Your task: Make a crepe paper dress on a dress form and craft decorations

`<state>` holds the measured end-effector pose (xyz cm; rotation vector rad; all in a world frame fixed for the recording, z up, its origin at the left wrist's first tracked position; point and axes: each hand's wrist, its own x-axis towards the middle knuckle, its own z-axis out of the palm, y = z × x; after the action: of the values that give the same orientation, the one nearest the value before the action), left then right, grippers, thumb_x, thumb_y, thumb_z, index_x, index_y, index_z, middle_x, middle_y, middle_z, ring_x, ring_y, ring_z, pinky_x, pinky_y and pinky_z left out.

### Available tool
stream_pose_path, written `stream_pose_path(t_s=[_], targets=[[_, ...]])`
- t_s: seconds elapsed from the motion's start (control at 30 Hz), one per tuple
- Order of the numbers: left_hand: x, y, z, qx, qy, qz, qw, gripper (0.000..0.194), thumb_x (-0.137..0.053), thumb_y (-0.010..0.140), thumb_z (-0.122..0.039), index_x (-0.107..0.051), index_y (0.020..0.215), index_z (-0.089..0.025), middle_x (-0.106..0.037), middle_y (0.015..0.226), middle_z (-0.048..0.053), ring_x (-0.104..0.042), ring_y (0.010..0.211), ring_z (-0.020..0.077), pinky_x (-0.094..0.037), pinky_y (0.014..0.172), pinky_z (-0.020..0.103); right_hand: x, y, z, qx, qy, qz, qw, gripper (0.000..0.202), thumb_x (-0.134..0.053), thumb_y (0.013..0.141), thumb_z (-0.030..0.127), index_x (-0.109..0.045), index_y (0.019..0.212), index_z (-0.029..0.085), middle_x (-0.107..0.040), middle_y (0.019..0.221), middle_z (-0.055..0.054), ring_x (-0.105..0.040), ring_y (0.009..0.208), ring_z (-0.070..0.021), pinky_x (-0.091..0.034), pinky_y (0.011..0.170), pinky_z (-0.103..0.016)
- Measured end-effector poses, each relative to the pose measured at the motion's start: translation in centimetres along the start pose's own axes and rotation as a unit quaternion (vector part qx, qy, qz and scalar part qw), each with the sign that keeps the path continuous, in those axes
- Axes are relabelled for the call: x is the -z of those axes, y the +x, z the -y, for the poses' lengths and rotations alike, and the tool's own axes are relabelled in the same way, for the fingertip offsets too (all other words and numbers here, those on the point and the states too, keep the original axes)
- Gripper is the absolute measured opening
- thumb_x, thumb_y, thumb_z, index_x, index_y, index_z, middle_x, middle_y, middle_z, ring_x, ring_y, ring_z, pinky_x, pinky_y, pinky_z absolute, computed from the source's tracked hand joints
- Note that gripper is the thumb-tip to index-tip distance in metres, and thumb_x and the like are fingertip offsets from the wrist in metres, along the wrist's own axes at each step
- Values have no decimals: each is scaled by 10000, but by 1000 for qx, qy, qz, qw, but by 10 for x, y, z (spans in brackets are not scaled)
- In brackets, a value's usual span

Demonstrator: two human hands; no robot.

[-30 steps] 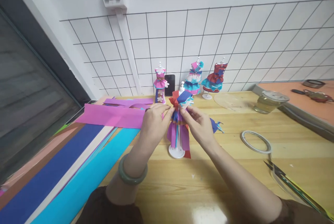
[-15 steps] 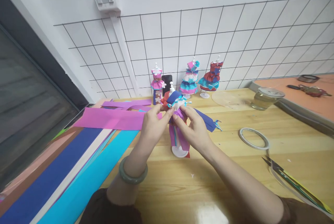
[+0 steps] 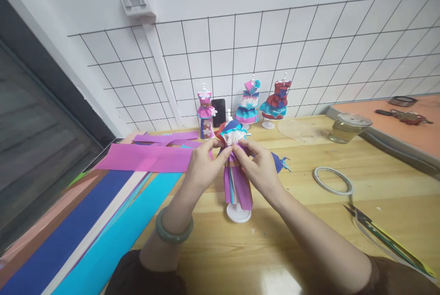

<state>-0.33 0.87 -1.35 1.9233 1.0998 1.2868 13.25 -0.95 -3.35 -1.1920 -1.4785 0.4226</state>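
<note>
And there I was, at the centre of the bench [image 3: 213,249], with the dress form [image 3: 238,213] upright between both hands! Left hand [image 3: 204,166] and right hand [image 3: 263,169] were pinched narrow on the gathered bodice [image 3: 234,137], thumbs nearly meeting in front, probably to keep its folds bunched evenly from both sides. The round foot stood flat, which likely steadied everything. Forearms came in from seven and nearly four o'clock, wrists angled inward, fingers curled behind the thumbs. Paper strips [image 3: 147,158] lay at nine, tape roll [image 3: 318,175] at three, scissors [image 3: 385,235] at four, seemingly parked within easy reach.
</note>
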Motion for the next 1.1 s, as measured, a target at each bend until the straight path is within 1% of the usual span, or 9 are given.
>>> stream_pose_path(t_s=[0.17,0.33,0.4,0.53,0.6,0.7,0.87,1.1], targets=[[1,2,5,21,-7,-3,1000,206,-560,756,-377,-607,813,-186,-662,862,34,-596,876,183,-432,799,298,3,-1,8,37,-26,24,999,185,-454,847,274,-599,807,167,-580,761,-35,-526,723,-164,-394,665,-265],[5,3,6,28,-18,-12,999,207,-576,741,-373,-599,791,-173,-655,846,41,-594,863,185,-438,780,293,5,-1,11,46,-7,43,998,231,-413,868,250,-604,771,165,-566,757,-37,-528,754,-166,-393,694,-266],[7,4,6,24,-33,0,999,207,-570,747,-365,-600,802,-168,-653,861,47,-590,874,187,-438,789,295,5,0,9,42,5,37,998,244,-413,869,262,-621,788,162,-581,762,-40,-536,747,-167,-398,692,-268],[9,4,6,13,-53,47,997,198,-504,794,-325,-607,846,-163,-651,887,52,-584,882,182,-431,826,314,6,3,3,25,23,40,999,242,-438,860,286,-639,807,162,-614,801,-46,-558,760,-176,-408,694,-273],[9,4,6,6,-48,53,997,181,-499,797,-301,-609,845,-165,-651,888,49,-582,889,180,-423,851,324,6,3,2,18,31,45,998,250,-436,862,297,-640,804,165,-618,791,-43,-563,764,-178,-413,696,-274],[9,4,5,-1,-49,52,997,164,-532,776,-283,-610,856,-164,-650,915,56,-578,921,187,-419,871,339,6,3,2,15,33,47,998,253,-437,862,305,-642,811,167,-620,785,-40,-561,758,-177,-419,693,-275],[7,4,4,5,-52,44,998,196,-585,741,-306,-610,875,-165,-650,942,71,-576,947,200,-415,878,350,6,3,3,16,28,45,998,248,-444,858,296,-645,801,161,-620,772,-40,-553,732,-169,-419,672,-268],[3,5,11,36,-57,19,998,239,-608,719,-370,-600,834,-161,-654,879,67,-592,874,192,-441,808,327,3,0,4,30,19,38,999,218,-470,845,273,-661,844,167,-637,803,-49,-565,753,-181,-422,684,-289]])
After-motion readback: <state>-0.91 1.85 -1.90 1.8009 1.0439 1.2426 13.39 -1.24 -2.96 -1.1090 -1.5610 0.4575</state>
